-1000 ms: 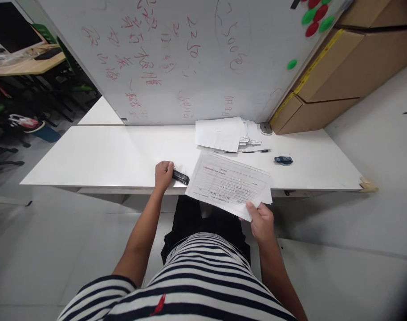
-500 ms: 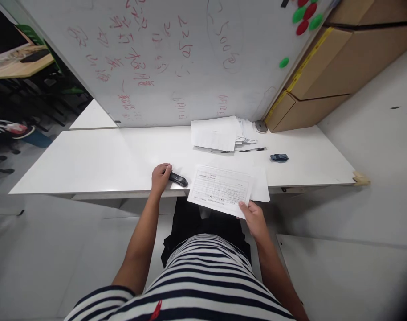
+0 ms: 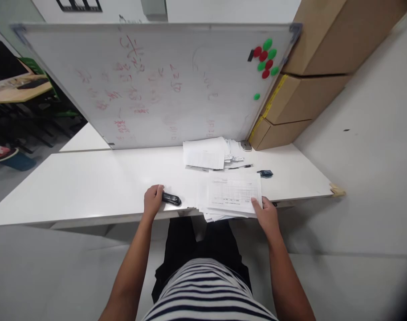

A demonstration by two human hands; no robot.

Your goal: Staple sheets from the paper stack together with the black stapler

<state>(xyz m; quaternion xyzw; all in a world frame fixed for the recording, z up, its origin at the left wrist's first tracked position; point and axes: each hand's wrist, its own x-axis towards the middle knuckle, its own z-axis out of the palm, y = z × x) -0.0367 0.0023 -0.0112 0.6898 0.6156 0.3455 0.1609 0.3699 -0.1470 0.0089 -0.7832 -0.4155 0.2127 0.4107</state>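
My left hand [image 3: 152,200] is closed round one end of a black stapler [image 3: 172,199] that lies on the white table [image 3: 73,183] near its front edge. My right hand [image 3: 266,213] pinches the lower right corner of a printed form on top of a loose stack of papers [image 3: 232,196], which lies flat on the table and overhangs the front edge a little.
A second pile of white sheets [image 3: 205,153] lies further back, with a pen [image 3: 240,167] and a small dark object [image 3: 266,173] to its right. A whiteboard [image 3: 150,84] with red writing leans behind the table. Cardboard boxes [image 3: 300,98] stand at the right.
My right hand has lowered the printed form from a tilted position above the edge onto the stack on the table. The camera has tipped up. My left hand stays on the stapler.
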